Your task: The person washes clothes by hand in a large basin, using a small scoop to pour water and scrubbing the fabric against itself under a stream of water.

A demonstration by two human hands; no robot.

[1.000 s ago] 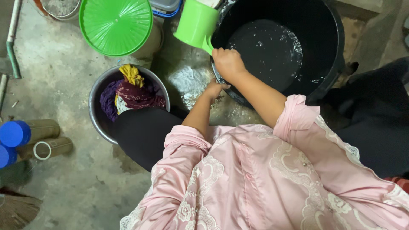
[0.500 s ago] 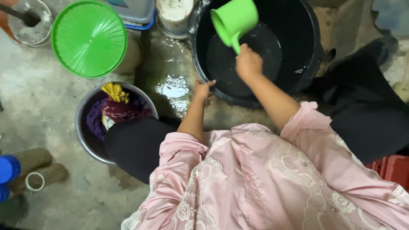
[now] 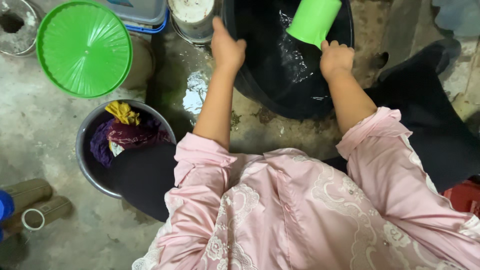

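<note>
Floor: bare concrete floor (image 3: 45,130), stained and wet, with a shiny puddle (image 3: 194,95) beside the black tub (image 3: 280,95).
Around: round green lid (image 3: 84,47) at upper left; metal basin (image 3: 87,165) of purple and yellow wet clothes (image 3: 122,131) near the person's left knee.
Left hand (image 3: 227,47): fingers curled over the tub's rim, gripping it.
Right hand (image 3: 336,57): closed around the handle of a green plastic scoop (image 3: 314,20), held tilted over the water inside the tub.
Sleeves: pink, pushed up the forearms.
</note>
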